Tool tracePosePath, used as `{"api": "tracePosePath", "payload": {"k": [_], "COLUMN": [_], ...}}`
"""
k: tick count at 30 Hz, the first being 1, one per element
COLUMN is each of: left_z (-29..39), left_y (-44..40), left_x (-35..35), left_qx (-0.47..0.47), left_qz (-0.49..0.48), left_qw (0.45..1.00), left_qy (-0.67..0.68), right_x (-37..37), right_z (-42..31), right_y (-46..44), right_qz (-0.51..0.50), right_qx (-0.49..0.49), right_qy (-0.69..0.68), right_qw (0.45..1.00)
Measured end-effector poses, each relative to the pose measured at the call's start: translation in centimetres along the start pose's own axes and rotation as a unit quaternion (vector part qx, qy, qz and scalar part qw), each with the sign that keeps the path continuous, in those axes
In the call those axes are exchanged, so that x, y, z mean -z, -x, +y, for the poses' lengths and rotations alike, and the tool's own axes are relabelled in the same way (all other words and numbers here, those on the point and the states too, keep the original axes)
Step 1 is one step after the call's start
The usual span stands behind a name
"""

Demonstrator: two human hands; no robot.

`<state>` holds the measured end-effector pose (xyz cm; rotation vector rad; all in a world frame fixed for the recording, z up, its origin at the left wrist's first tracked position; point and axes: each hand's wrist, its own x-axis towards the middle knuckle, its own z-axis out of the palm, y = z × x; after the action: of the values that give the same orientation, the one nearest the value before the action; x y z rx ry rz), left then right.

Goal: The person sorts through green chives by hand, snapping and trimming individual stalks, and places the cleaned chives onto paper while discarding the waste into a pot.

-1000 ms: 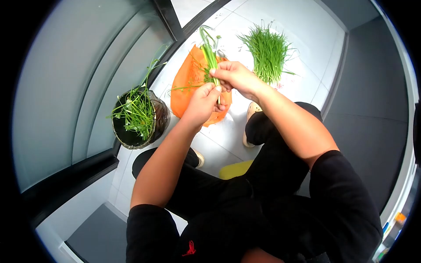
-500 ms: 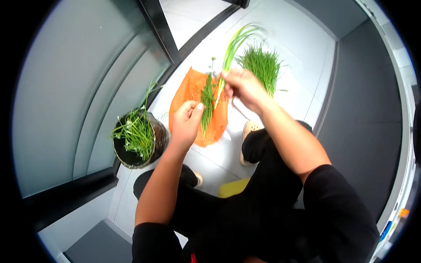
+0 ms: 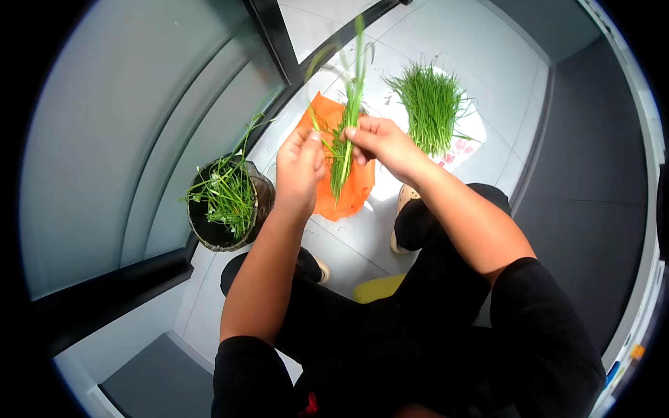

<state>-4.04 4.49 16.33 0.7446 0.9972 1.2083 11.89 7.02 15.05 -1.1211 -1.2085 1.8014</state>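
My right hand [image 3: 382,145] is closed in a pinch on a few long garlic chives [image 3: 354,90], their leaves upright and blurred at the tips. Close beside it, my left hand [image 3: 301,161] is closed, with a thin chive leaf [image 3: 314,120] rising from its thumb and fingertip. Below both hands lies an orange plastic bag [image 3: 357,195] on the floor. More chives [image 3: 338,182] rest on that bag, partly covered by the held ones. Farther right, a thick pile of chives [image 3: 431,111] lies on a white bag with pink print [image 3: 463,148].
To the left stands a dark bin [image 3: 263,198] with chive scraps [image 3: 233,198] heaped in its mouth, some hanging over the rim. Behind it is a frosted glass door [image 3: 139,139] with a black frame. My shoes and a yellow-green stool [image 3: 376,287] are below.
My right hand has come down and closer to my left, its chives now more upright. A thin leaf now shows at my left hand. The view has shifted slightly.
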Motion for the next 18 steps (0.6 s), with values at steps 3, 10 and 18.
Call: {"api": "tracePosePath", "payload": {"k": [3,10,18], "left_z": [0.2,-0.5,1.3], "left_y": [0.0,-0.2,-1.0], "left_x": [0.6,0.5,2.0], "left_qx": [-0.012,-0.042,-0.069], "left_qz": [-0.019,-0.019,0.019], "left_qw": [0.995,0.995,0.997], "left_qy": [0.093,0.086,0.021], "right_x": [0.5,1.2,2.2], "right_z": [0.0,-0.2,-1.4], "right_y": [-0.2,-0.7,-0.4], "right_qz": [0.030,0.127,0.127], "right_qx": [-0.031,0.036,0.049], "right_qy": [-0.085,-0.202,-0.166], "right_qw": [0.995,0.970,0.977]}}
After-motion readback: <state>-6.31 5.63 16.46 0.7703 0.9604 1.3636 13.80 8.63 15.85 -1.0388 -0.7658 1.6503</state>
